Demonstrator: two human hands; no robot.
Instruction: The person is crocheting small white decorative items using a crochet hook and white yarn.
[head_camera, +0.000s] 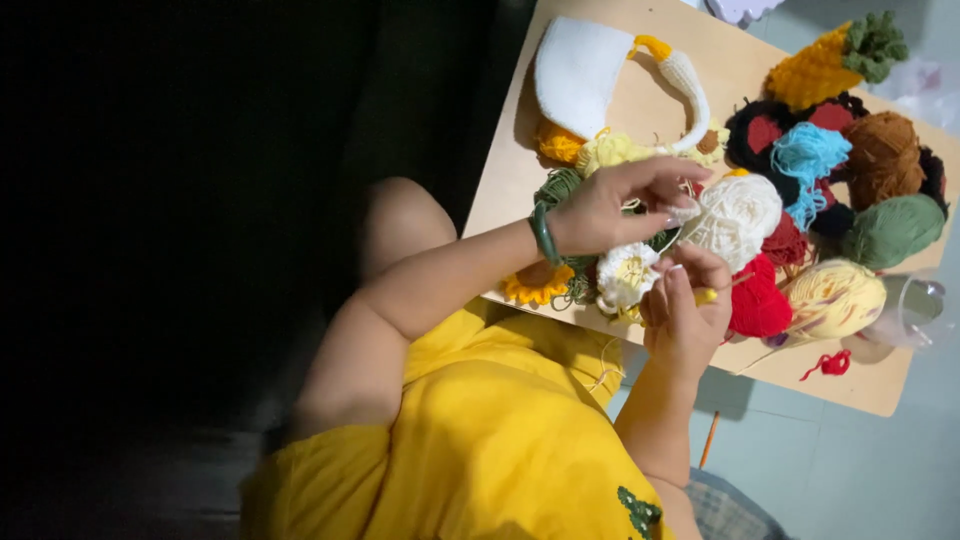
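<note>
While both hands meet over the surface (610, 110), left hand (610, 210) pinching white crochet piece (627, 275), right hand (685, 315) gripping yellow hook (706, 296), yarn balls (740, 215) at two o'clock.

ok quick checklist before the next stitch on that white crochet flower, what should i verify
1. Left hand pinching the yarn strand above the work: ok.
2. Right hand gripping the yellow-handled hook: ok, though the hook tip is hidden.
3. White flower piece held between both hands: ok.
4. Working strand running free to the white yarn ball: cannot tell, fingers cover it.
5. Yarn balls sitting on the wooden board: ok, but the clear plastic cup hangs over the edge: not ok.
</note>
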